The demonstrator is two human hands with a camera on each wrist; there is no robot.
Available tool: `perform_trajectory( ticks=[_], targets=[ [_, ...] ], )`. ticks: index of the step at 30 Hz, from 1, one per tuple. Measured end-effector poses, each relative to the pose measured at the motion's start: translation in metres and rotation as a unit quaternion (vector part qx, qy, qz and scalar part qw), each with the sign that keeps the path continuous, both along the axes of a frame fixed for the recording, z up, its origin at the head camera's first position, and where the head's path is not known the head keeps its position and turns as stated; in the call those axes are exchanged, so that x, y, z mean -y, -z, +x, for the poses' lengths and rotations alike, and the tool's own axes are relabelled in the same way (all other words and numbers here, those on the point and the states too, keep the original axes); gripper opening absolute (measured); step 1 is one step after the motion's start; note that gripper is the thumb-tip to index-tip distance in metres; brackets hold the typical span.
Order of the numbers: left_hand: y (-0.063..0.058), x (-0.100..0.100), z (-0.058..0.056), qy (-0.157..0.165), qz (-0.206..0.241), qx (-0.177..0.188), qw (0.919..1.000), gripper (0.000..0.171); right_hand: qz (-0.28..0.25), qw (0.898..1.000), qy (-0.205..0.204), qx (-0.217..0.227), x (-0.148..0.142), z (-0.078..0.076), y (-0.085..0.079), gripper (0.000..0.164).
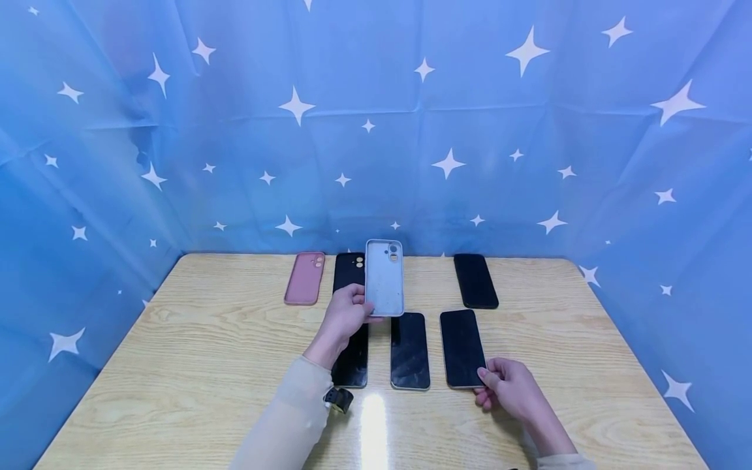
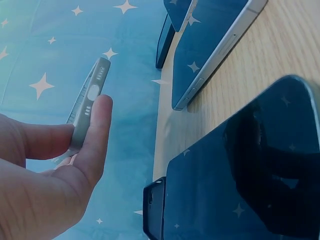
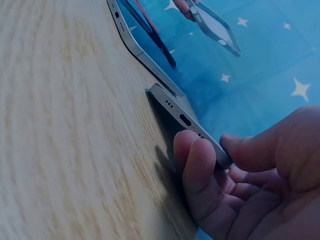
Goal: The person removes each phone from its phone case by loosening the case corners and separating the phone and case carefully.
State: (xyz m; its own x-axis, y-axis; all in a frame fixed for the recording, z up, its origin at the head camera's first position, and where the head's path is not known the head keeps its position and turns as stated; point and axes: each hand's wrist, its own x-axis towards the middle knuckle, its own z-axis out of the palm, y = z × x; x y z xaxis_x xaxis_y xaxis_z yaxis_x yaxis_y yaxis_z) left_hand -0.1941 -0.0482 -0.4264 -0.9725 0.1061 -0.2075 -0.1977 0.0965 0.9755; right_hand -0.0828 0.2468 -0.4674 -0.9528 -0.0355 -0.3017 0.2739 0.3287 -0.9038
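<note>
My left hand (image 1: 346,312) pinches a light blue phone case (image 1: 384,277) by its lower left corner. The case is held upright, its hollow inside facing me, above the table; the left wrist view shows its edge between thumb and fingers. My right hand (image 1: 511,390) pinches the lower right corner of a smartphone (image 1: 462,349) with a dark screen. In the right wrist view the phone's bottom edge, with its charging port (image 3: 185,120), is tilted up off the table, thumb on the screen side and fingers underneath.
On the wooden table (image 1: 205,365) lie a pink phone case (image 1: 305,279), a black phone case (image 1: 346,267) partly behind my left hand, and more dark-screened phones: one at left (image 1: 351,359), one in the middle (image 1: 410,352), and one at back right (image 1: 476,281). A starry blue curtain (image 1: 376,163) surrounds it.
</note>
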Motion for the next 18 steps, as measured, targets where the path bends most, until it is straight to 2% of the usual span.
perform_trajectory(
  ticks=[7, 10, 13, 16, 18],
  targets=[
    [-0.001, 0.0, -0.001, 0.001, 0.006, 0.003, 1.0, 0.026, 0.005, 1.0, -0.022, -0.001, -0.001, 0.003, -0.002, 0.017],
    [-0.002, 0.001, -0.001, 0.002, 0.009, 0.001, 1.0, 0.026, 0.027, 0.999, -0.021, 0.005, 0.0, 0.003, -0.003, 0.02],
    [-0.003, 0.001, -0.001, 0.002, 0.012, -0.001, 0.9999, 0.026, 0.091, 0.996, -0.011, 0.007, 0.002, 0.004, -0.006, 0.024],
    [-0.002, 0.001, -0.001, 0.003, 0.011, -0.003, 0.9999, 0.026, 0.188, 0.982, -0.013, -0.007, 0.004, 0.004, -0.009, 0.028],
    [-0.002, 0.001, -0.001, 0.004, 0.009, -0.003, 0.9999, 0.027, 0.233, 0.972, -0.018, -0.014, 0.005, 0.004, -0.012, 0.028]
  ],
)
